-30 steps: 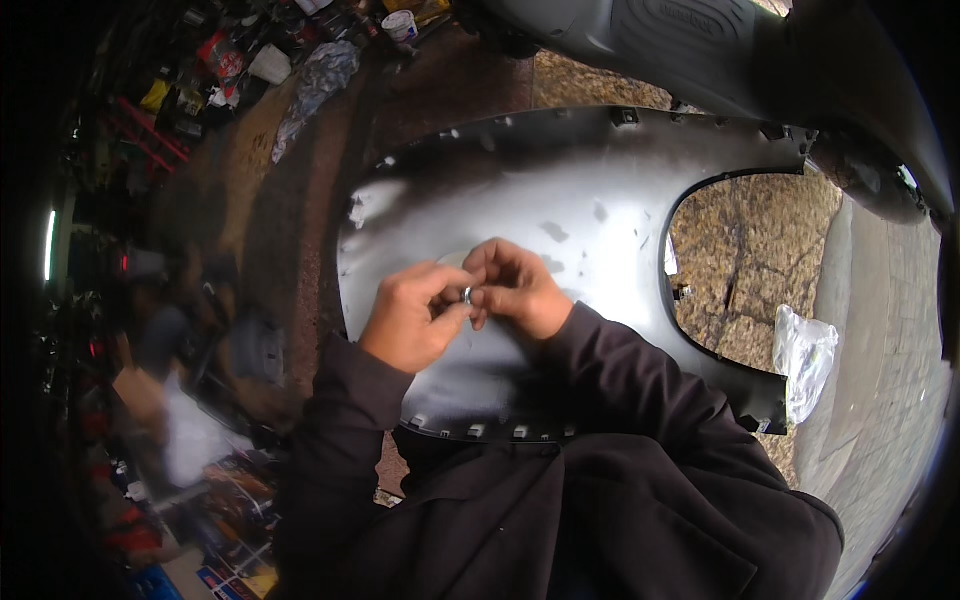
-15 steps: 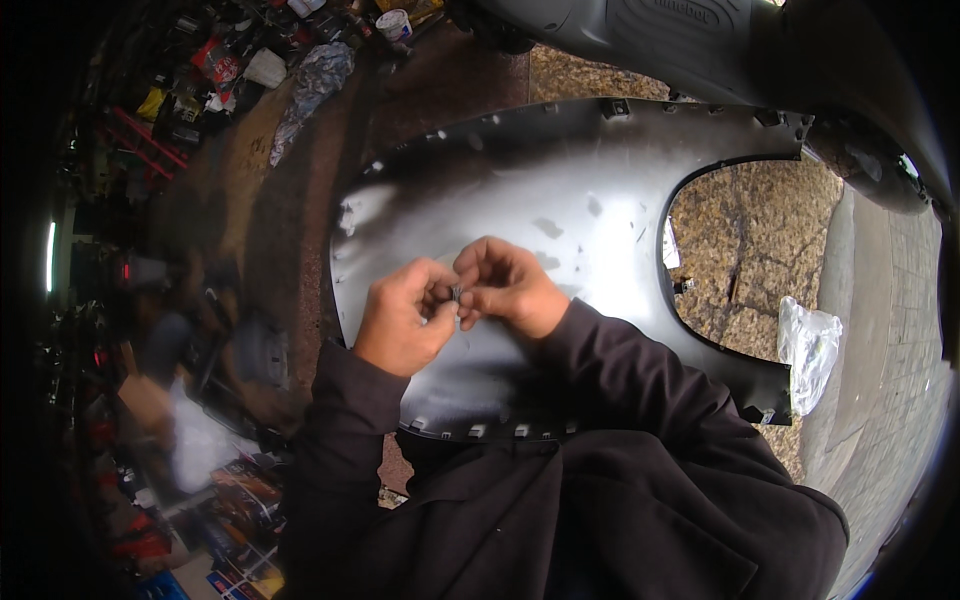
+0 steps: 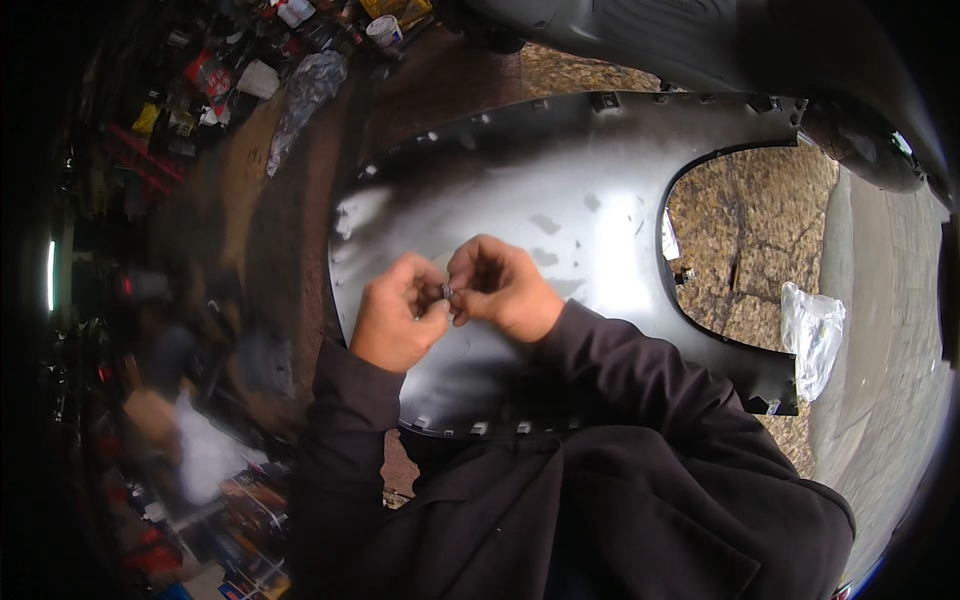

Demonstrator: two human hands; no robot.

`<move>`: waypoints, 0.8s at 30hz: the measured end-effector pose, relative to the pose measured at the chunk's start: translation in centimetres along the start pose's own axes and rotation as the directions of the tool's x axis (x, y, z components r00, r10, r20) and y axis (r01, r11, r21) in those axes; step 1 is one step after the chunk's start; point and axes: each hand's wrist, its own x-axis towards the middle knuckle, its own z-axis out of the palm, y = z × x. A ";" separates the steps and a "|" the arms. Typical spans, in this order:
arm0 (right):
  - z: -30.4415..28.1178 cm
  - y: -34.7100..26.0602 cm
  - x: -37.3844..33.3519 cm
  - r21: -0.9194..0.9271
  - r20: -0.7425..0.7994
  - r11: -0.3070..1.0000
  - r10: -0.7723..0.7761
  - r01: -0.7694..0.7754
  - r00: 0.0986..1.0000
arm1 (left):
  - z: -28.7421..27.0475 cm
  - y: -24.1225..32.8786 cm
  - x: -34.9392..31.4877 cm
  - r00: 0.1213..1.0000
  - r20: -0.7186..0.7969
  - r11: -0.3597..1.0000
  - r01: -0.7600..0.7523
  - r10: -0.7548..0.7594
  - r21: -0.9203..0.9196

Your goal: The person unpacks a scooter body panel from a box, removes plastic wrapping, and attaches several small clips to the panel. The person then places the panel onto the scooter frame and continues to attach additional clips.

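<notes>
One small metal piece [image 3: 447, 291], one curved panel [image 3: 580, 240], two sleeves [image 3: 360, 405]

Likely a workshop, body panel [image 3: 585, 255], strewn clutter [image 3: 210, 80]

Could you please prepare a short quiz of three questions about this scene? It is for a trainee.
1. Multiple choice: what is at the fingertips where the left hand and the right hand meet?
a) a paintbrush
b) a small metallic piece
c) a screwdriver

2. True or false: the clear plastic bag lies to the right of both hands in the picture.

3. Open question: what mainly shows through the arched cut-out of the curved body panel?

Key: 1. b; its exact kind is too small to tell. 2. True. 3. Rough, cracked brown ground.
</notes>
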 end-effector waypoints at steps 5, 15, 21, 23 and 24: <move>0.4 0.1 -0.3 -0.079 -0.014 0.996 -0.040 0.039 0.999 | -0.2 0.1 0.0 0.999 0.027 0.998 0.038 -0.036 -0.042; 0.7 0.2 -0.6 -0.173 -0.007 0.972 -0.162 0.158 0.987 | -0.3 0.1 0.2 0.996 0.048 0.994 0.075 -0.072 -0.083; 0.7 -0.4 -1.1 -0.356 0.022 0.919 -0.173 0.169 0.985 | -0.1 0.1 0.1 0.997 0.061 0.989 0.059 -0.051 -0.136; 0.7 -0.6 -1.2 -0.364 0.026 0.912 -0.194 0.190 0.981 | -0.1 0.0 0.1 0.997 0.059 0.991 0.060 -0.053 -0.124; 0.7 -0.7 -1.2 -0.375 0.026 0.906 -0.202 0.197 0.979 | -0.1 0.0 0.1 0.997 0.051 0.991 0.072 -0.066 -0.111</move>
